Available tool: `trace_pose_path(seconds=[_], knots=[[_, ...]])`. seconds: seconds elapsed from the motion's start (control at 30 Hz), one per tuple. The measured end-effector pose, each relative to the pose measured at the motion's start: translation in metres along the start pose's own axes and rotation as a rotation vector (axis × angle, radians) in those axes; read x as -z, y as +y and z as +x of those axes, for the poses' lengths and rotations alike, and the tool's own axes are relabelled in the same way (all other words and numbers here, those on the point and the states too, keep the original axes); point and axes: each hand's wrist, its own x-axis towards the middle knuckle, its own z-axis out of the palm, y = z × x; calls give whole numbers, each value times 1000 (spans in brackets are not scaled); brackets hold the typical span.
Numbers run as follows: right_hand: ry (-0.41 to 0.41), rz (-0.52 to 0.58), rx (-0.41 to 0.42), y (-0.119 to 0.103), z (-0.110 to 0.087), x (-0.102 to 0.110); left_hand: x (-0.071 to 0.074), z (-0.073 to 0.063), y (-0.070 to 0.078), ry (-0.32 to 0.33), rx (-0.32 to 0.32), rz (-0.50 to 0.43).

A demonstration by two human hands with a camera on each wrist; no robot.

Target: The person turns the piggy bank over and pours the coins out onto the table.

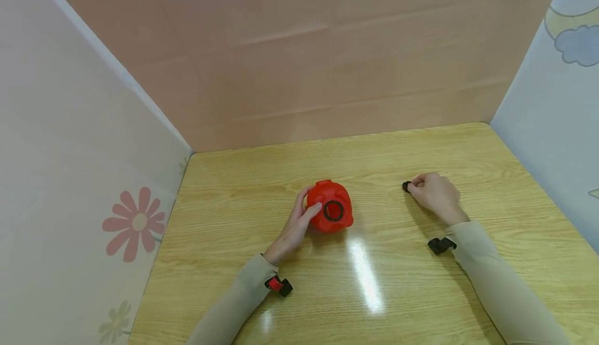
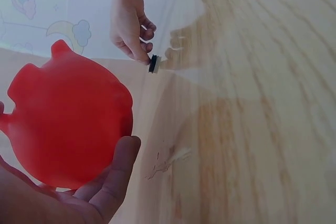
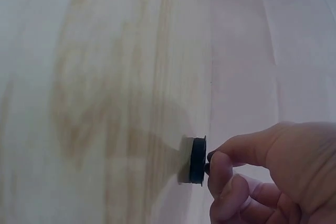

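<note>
Right of your left hand (image 1: 296, 224) holding a round red plastic toy (image 1: 333, 195), your right hand (image 1: 436, 194) pinches a round black cap (image 3: 197, 161).

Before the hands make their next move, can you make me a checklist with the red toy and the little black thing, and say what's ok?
1. Is the left grip holding the red toy? Ok: thumb and fingers are around it.
2. Is the right grip holding the little black thing? Ok: it's pinched.
3. Can we see the black ring on the toy? Ok: it shows in the head view.
4. Is the black thing at the ring? Not ok: it's apart, off to the right.
5. Is the black thing lifted off the table? Cannot tell.
</note>
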Motion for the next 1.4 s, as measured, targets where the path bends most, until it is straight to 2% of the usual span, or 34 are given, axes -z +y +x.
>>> trace_pose_path(seconds=[0.2,0.4,0.53,0.7,0.8,0.9,1.03,1.17,1.3,1.4], knots=[[9,10,13,-8,-5,4,0,1,-2,1,-1,-7],[-2,73,83,-23,-13,4,1,1,-2,7,-6,28],[-16,130,170,-34,-17,-2,2,1,-2,13,-16,39],[-65,185,325,-49,-22,-18,2,1,-3,32,-29,59],[-108,233,370,-58,-26,-26,2,1,-3,36,-38,70],[-196,336,378,-68,-30,-32,4,2,-2,35,-62,75],[-380,494,361,-80,-36,-40,9,3,0,25,-115,37],[-551,638,316,-87,-42,-45,12,5,2,-12,-154,11],[-693,729,283,-93,-49,-46,13,4,3,-40,-188,55],[-733,769,261,-98,-52,-45,13,4,1,-51,-213,115]])
